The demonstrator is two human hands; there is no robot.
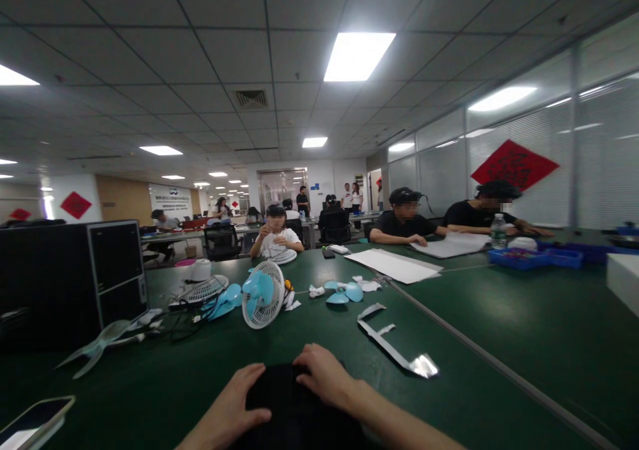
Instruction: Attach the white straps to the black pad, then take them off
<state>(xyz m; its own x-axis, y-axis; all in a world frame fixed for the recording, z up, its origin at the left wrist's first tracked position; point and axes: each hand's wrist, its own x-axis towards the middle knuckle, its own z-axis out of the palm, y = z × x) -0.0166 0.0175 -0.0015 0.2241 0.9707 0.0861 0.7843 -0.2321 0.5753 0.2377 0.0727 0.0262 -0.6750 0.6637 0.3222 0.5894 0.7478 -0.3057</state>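
Note:
Both my hands rest on a black flat object (279, 387) lying on the green table (499, 317) right in front of me. My left hand (234, 400) lies on its left side with fingers stretched flat. My right hand (327, 373) covers its far right corner, fingers curled over the edge. What the black object is I cannot make out.
A small white and blue fan (263, 295) stands ahead, with loose fan blades (343, 293), grilles and cables around it. A silver strip (394, 347) lies to the right, a phone (34, 420) at the near left, a black computer case (70, 280) left. Several people sit across the table.

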